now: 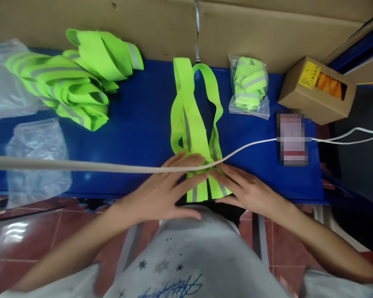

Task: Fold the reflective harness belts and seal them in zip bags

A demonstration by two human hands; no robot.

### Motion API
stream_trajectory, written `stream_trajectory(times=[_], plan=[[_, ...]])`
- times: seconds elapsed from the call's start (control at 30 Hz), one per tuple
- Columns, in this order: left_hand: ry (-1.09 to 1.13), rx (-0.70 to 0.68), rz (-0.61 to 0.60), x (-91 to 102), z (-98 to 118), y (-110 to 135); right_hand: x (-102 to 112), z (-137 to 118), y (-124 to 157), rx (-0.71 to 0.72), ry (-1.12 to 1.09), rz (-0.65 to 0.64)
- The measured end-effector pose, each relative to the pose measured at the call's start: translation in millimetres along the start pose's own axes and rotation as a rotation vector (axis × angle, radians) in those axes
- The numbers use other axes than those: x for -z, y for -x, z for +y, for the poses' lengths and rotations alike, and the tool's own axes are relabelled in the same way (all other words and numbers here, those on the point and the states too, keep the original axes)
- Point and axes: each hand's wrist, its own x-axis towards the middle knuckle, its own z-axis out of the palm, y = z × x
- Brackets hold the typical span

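A neon green safety vest [192, 116] with grey reflective strips lies stretched out on the blue table [143, 124], its near end hanging over the front edge. My left hand [164, 190] lies flat on the near end of the vest, fingers stretched out to the right. My right hand [245, 188] lies flat on the same end from the other side, fingers pointing left, almost meeting the left hand's fingertips. Neither hand grips anything.
A heap of loose green vests [71, 78] sits at the back left beside clear plastic bags [37, 157]. A bagged vest [249, 85] and a cardboard box [317, 89] stand at the back right. A white cable [81, 166] crosses the view. Cardboard lines the back.
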Motion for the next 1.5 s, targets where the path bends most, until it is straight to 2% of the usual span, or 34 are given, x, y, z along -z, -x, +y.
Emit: stream_trajectory(times=[0.17, 0.27, 0.43, 0.53, 0.67, 0.73, 0.87, 1.03, 1.13, 1.2, 1.3, 1.4, 1.5], plan=[[-0.152, -0.019, -0.029, -6.8, 4.8, 14.1, 2.5, -0.4, -5.7, 0.031, 0.031, -0.001], [-0.096, 0.005, 0.048, -12.1, 1.9, 12.3, 4.2, 0.5, -11.8, -0.02, -0.017, 0.024], [0.028, 0.215, 0.256, -20.2, 1.0, 0.6, 3.1, 6.2, -25.2, -0.167, -0.159, 0.123], [0.053, 0.299, 0.28, -22.5, 3.3, -4.5, 3.1, 12.0, -32.2, -0.205, -0.288, 0.129], [-0.121, 0.398, 0.313, -20.2, 7.3, -5.3, 5.8, 17.7, -38.1, -0.224, -0.408, 0.16], [-0.115, 0.431, 0.331, -18.3, 9.3, -2.9, 7.6, 19.4, -39.8, -0.208, -0.451, 0.155], [0.169, 0.406, 0.323, -15.1, 7.4, 3.7, 11.3, 23.9, -43.4, -0.178, -0.507, 0.138], [0.391, 0.255, 0.18, -10.6, -12.0, 5.2, 11.9, 29.3, -50.8, -0.182, -0.519, 0.055], [0.311, 0.219, 0.116, -10.4, -20.7, 1.7, 4.3, 31.1, -53.1, -0.278, -0.326, 0.088], [0.224, 0.195, 0.072, -11.7, -22.2, -1.2, -2.8, 33.2, -54.1, -0.335, -0.215, 0.189], [0.147, 0.184, 0.06, -14.4, -21.4, -5.4, -11.0, 36.5, -55.2, -0.322, -0.2, 0.305], [0.078, 0.174, 0.122, -17.3, -21.0, -8.5, -12.3, 36.0, -51.9, -0.268, -0.206, 0.288], [0.025, 0.17, 0.167, -20.0, -20.8, -9.0, -9.1, 30.0, -41.5, -0.179, -0.101, 0.234]])
